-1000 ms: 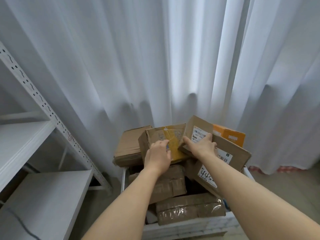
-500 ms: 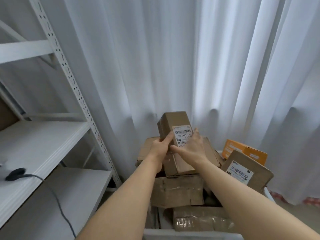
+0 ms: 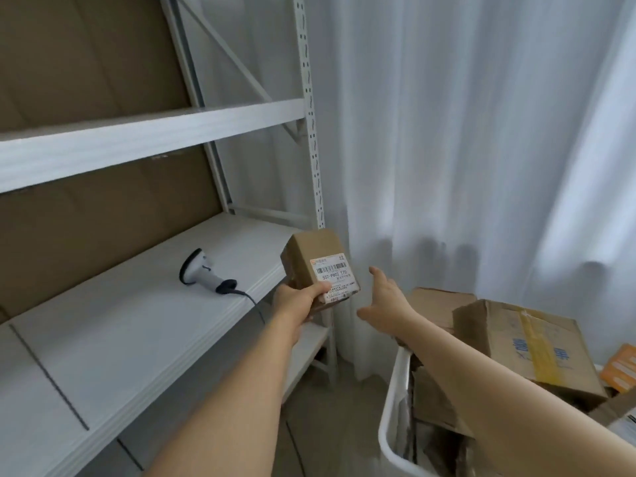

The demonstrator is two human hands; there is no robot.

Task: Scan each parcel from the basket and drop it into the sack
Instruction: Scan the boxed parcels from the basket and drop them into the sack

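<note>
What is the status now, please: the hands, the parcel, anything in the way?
Left hand grips small parcel, label up. Right hand open, empty. Scanner lies on shelf, path clear.

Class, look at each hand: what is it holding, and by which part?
The left hand grips the small parcel by its bottom end. The right hand holds nothing.

Your left hand (image 3: 296, 302) grips a small brown parcel (image 3: 318, 266) from below, thumb across the bottom of its white barcode label (image 3: 333, 275), which faces you. Your right hand (image 3: 384, 302) is just beside the parcel on its right, apart from it, fingers stretched and holding nothing. To the left of your left hand a scanner (image 3: 205, 272) lies on a white shelf (image 3: 113, 325), its dark cable trailing over the shelf edge. Under your right forearm stands a white basket (image 3: 390, 425) piled with cardboard boxes (image 3: 530, 349). White curtains (image 3: 464, 149) hang beyond both hands.
</note>
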